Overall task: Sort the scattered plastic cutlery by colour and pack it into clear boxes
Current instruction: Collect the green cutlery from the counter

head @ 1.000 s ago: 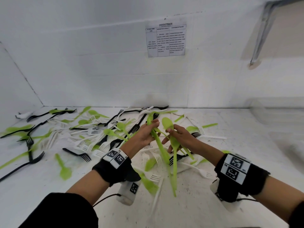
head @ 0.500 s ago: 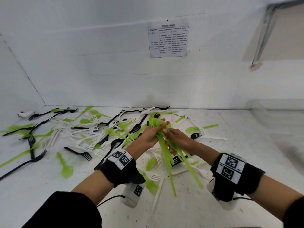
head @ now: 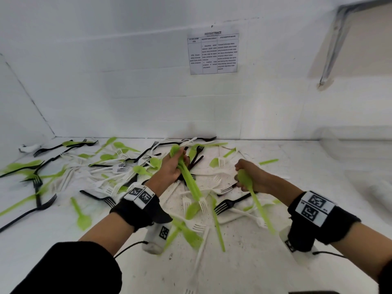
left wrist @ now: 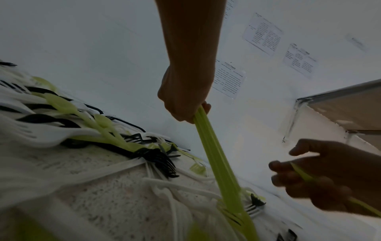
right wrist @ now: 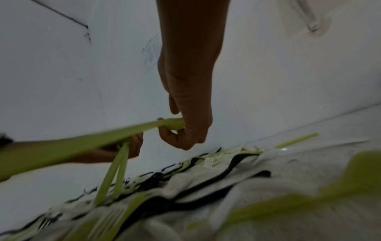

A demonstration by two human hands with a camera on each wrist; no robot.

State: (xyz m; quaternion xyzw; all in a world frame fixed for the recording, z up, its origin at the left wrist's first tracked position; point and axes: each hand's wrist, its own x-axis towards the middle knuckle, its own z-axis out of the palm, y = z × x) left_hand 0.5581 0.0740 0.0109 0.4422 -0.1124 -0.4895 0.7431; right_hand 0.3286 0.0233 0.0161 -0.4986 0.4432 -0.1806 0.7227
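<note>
- A white table (head: 275,262) is being covered by scattered green, white and black cutlery (head: 118,168) against a white wall.
- A bundle of green cutlery (head: 188,179) is being gripped by the left hand (head: 171,166), fingers curled tight.
- One green spoon (head: 252,194) is being pinched by the right hand (head: 252,177).
- A clear box (head: 356,145) is being blurred at the right; its contents cannot be told.

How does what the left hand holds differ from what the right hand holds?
The left hand grips a bunch of green cutlery; the right hand grips a single green spoon. The bunch's handles reach the table; the spoon's handle hangs in the air. Both are green.
</note>
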